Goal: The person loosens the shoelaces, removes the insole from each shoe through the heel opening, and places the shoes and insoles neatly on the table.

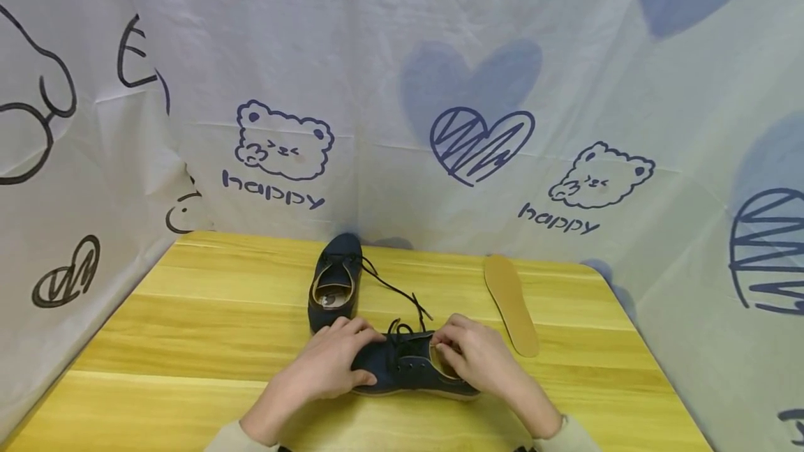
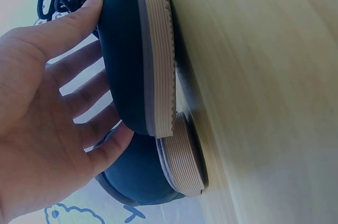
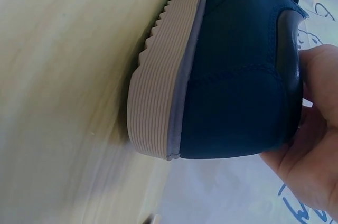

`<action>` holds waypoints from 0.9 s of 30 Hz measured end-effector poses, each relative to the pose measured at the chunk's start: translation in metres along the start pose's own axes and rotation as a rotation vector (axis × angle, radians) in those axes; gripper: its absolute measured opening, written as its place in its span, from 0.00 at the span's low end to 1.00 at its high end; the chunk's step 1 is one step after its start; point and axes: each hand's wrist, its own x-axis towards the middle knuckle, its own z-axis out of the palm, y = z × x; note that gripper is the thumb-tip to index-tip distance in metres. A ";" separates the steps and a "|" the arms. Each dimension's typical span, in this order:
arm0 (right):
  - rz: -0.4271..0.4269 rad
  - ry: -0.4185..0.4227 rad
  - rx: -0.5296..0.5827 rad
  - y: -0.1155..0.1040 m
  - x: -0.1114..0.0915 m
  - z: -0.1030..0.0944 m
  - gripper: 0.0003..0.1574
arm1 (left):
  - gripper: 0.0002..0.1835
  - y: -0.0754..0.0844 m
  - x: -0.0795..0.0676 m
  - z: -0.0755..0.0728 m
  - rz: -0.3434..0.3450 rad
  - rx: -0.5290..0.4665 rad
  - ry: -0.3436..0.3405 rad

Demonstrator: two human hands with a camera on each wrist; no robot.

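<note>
A dark blue lace-up shoe lies sideways near the table's front, toe to the left, its ribbed tan sole down on the wood. My left hand holds it across the toe, thumb over the near side and fingers on the far side. At the shoe's opening is my right hand, its bent fingers and thumb at the far edge of the collar; some fingertips are hidden there. Behind the toe stands a matching shoe, pointing away, with a loose lace trailing right.
A tan insole lies flat on the wooden table, beyond my right hand. White cloth printed with hearts and bears hangs behind the table and along both sides.
</note>
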 end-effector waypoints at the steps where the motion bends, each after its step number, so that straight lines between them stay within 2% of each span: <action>1: -0.004 0.008 -0.012 0.000 0.000 0.000 0.05 | 0.29 0.000 0.000 0.000 0.000 0.003 -0.001; 8: -0.022 0.031 -0.027 -0.001 0.001 0.001 0.05 | 0.29 0.000 0.000 0.001 0.003 0.003 0.008; 27: -0.016 0.022 0.113 0.004 -0.002 0.001 0.07 | 0.29 -0.001 0.000 0.001 0.004 0.004 0.007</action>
